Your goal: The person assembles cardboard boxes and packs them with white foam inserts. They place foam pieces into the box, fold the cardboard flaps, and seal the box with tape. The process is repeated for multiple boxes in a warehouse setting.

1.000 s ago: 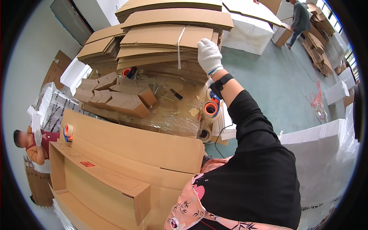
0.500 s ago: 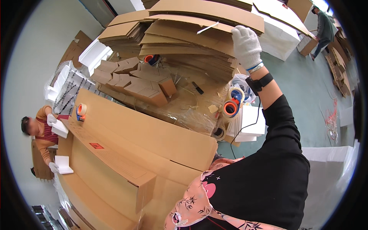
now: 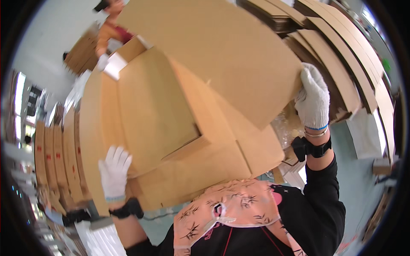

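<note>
A large flat cardboard sheet (image 3: 226, 51) is raised at a slant over the far side of a long open carton (image 3: 188, 166). White-gloved, my right hand (image 3: 314, 97) is closed on the sheet's right edge, with the thumb hidden from sight. My left hand (image 3: 114, 173), in a matching glove, lies over the carton's near left side with its fingers stretched out and nothing in them. The part of the carton's inside that shows is bare cardboard. The sheet hides some of its far wall and flap.
At the carton's far end a person (image 3: 112, 36) in orange sleeves has a gloved hand at a white foam piece (image 3: 115, 66). Stacked cardboard sheets (image 3: 329, 64) rise at the far right. Tall folded cartons (image 3: 60, 158) stand at the left. A white block (image 3: 365, 132) is beyond my right hand.
My right hand now grips a cardboard sheet brought from the stack over the carton. My left hand has come into view at the carton. The whole view has swung left.
</note>
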